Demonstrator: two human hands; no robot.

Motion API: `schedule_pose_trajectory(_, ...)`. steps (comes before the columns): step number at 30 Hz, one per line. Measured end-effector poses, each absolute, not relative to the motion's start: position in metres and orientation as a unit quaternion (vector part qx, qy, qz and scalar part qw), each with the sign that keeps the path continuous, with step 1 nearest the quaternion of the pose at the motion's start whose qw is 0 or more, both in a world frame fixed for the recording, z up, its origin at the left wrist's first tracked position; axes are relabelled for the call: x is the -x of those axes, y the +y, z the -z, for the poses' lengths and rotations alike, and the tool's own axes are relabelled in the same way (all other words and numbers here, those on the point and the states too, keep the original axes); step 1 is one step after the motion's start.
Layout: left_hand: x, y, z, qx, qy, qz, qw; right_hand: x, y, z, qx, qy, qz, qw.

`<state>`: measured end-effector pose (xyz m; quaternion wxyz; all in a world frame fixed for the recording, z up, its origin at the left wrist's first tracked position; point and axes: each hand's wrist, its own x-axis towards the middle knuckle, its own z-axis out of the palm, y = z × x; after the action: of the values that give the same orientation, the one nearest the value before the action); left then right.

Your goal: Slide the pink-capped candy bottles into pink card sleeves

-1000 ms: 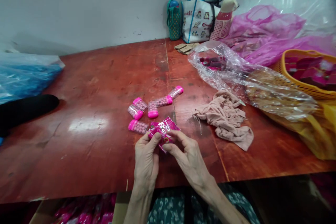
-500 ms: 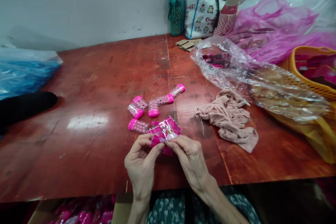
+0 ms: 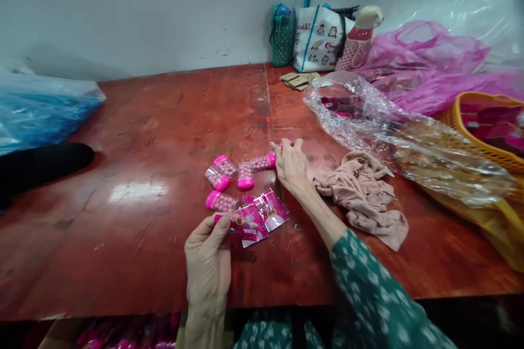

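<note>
Head view: left hand (image 3: 208, 262) pinching pink wrapper (image 3: 232, 222); right hand (image 3: 291, 166), nearer, covering pink-capped tube (image 3: 289, 140) on worktop (image 3: 143, 245). Cap showing at fingertips, long axis hiding under fingers; whether right grip is closing, cannot tell.

Cloth (image 3: 364, 196) R of pkts (image 3: 273, 214)

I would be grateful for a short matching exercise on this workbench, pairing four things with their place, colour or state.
1. Left hand
2. Cloth
3. Basket
4. Right hand

A. Yellow, at the far right
B. At the far end of the pink-capped tubes
C. Pinching a pink packet
D. Crumpled on the bench

Pairs: 1-C, 2-D, 3-A, 4-B
</note>
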<state>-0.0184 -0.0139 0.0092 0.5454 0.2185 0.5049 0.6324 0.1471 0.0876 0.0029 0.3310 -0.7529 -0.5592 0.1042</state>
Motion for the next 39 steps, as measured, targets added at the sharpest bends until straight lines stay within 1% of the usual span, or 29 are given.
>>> schedule_pose_trajectory(3, 0.025, -0.013, -0.01, -0.198, 0.503, -0.645, 0.541, -0.146, 0.109, 0.008, 0.8, -0.508, -0.077, 0.311)
schedule_pose_trajectory(7, 0.033, -0.013, -0.01, -0.189, 0.501, -0.657, 0.53, -0.157, 0.108, 0.01, 0.829, -0.466, -0.071, 0.303)
schedule_pose_trajectory(11, 0.035, -0.016, -0.011, -0.168, 0.501, -0.669, 0.523, -0.176, 0.104, 0.005, 0.823, -0.46, -0.105, 0.316)
schedule_pose_trajectory(15, 0.033, -0.018, -0.01, -0.149, 0.482, -0.673, 0.541, -0.188, 0.081, -0.003, 0.771, -0.496, -0.176, 0.358)
schedule_pose_trajectory(18, 0.032, -0.018, -0.011, -0.142, 0.468, -0.669, 0.56, -0.183, 0.035, -0.014, 0.718, -0.513, -0.268, 0.386)
schedule_pose_trajectory(19, 0.031, -0.018, -0.011, -0.138, 0.467, -0.67, 0.561, -0.179, 0.016, -0.018, 0.686, -0.518, -0.323, 0.398)
schedule_pose_trajectory(20, 0.03, -0.018, -0.011, -0.132, 0.465, -0.672, 0.561, -0.174, -0.003, -0.023, 0.611, -0.489, -0.443, 0.437)
schedule_pose_trajectory(21, 0.029, -0.018, -0.012, -0.128, 0.464, -0.674, 0.561, -0.169, -0.02, -0.027, 0.552, -0.446, -0.535, 0.458)
schedule_pose_trajectory(22, 0.028, -0.018, -0.012, -0.126, 0.462, -0.675, 0.56, -0.164, -0.036, -0.032, 0.514, -0.406, -0.595, 0.465)
schedule_pose_trajectory(24, 0.026, -0.02, -0.013, -0.13, 0.463, -0.672, 0.563, -0.154, -0.058, -0.04, 0.473, -0.353, -0.655, 0.472)
schedule_pose_trajectory(26, 0.023, -0.022, -0.014, -0.144, 0.465, -0.666, 0.565, -0.145, -0.068, -0.044, 0.46, -0.34, -0.669, 0.476)
schedule_pose_trajectory(29, 0.019, -0.025, -0.016, -0.172, 0.467, -0.657, 0.567, -0.136, -0.073, -0.043, 0.48, -0.349, -0.647, 0.478)
schedule_pose_trajectory(34, 0.015, -0.027, -0.018, -0.213, 0.459, -0.664, 0.551, -0.13, -0.077, -0.038, 0.526, -0.354, -0.627, 0.451)
schedule_pose_trajectory(39, 0.015, -0.03, -0.018, -0.251, 0.459, -0.637, 0.567, -0.139, -0.081, -0.043, 0.545, -0.391, -0.603, 0.433)
